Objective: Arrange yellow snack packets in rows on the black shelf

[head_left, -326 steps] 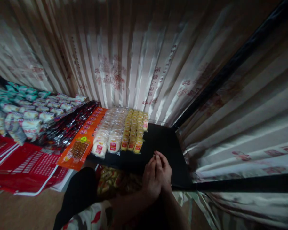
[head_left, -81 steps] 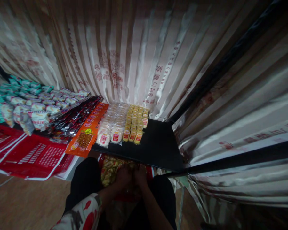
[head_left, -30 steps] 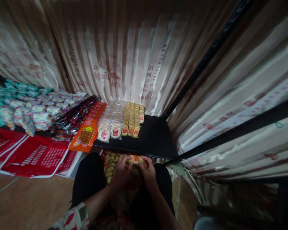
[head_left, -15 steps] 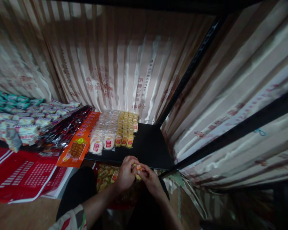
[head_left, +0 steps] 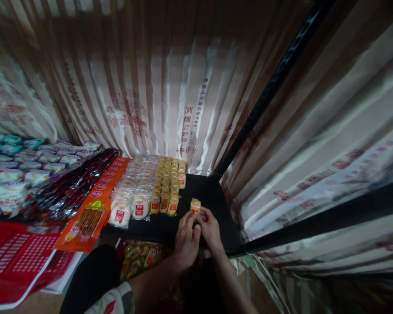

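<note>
Both hands are together over the front of a black shelf [head_left: 216, 205]. My left hand [head_left: 186, 237] and my right hand [head_left: 211, 226] pinch the bottom of a small yellow snack packet [head_left: 195, 205] with a red label, held upright just right of the yellow packet rows [head_left: 168, 185]. A bag of the same yellow packets [head_left: 139, 257] lies below the shelf edge, by my knees.
Rows of clear-wrapped white cakes [head_left: 131, 192], orange strip packs [head_left: 94, 203], dark packets [head_left: 72, 185] and white-green bags [head_left: 19, 165] fill the shelf to the left. Red mesh baskets [head_left: 13, 257] sit lower left. Satin curtains [head_left: 170, 96] and black frame bars [head_left: 281, 78] close in behind and right.
My hands have risen from the bag at my knees to the shelf, carrying one yellow packet to the bare black area right of the yellow rows.
</note>
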Tool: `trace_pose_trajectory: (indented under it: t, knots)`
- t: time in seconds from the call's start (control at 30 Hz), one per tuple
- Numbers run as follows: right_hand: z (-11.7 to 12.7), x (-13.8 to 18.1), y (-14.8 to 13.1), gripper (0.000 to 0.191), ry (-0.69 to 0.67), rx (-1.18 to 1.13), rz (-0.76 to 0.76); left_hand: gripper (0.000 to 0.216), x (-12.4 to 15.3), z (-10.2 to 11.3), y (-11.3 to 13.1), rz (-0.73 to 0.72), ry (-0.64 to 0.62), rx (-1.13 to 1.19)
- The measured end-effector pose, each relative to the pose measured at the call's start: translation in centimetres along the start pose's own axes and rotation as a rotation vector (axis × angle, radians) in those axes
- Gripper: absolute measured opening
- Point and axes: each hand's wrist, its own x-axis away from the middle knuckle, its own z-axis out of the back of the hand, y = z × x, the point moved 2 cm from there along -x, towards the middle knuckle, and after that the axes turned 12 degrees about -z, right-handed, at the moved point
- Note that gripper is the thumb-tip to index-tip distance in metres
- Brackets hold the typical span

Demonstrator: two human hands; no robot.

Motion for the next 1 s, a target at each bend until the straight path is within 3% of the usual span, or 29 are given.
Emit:
trace_pose_trajectory:
  t: [0.17, 0.33, 0.47, 0.6, 1.0]
  knots:
    - [-2.3, -4.0, -0.2, 0.031, -0.018, 0.072, 0.011, 0.051, -2.7, -2.4, -3.0, 0.199, 0.056, 0.154]
    - [-3.8, -6.5, -1.1, 0.034, -0.004, 0.236, 0.114, 0.051, -5.5, -3.7, -5.3, 0.222, 0.173, 0.233]
    - [-4.5, -8.1, -1.3, 0.039, 0.081, 0.329, 0.214, 0.049, -7.0, -4.1, -6.5, 0.199, 0.233, 0.259]
    - [-5.3, -9.2, -1.3, 0.040, 0.091, 0.368, 0.241, 0.051, -7.7, -3.9, -6.8, 0.161, 0.229, 0.258]
    - [-5.9, -9.3, -1.4, 0.041, 0.022, 0.285, 0.228, 0.048, -7.9, -3.6, -6.5, 0.234, 0.203, 0.272]
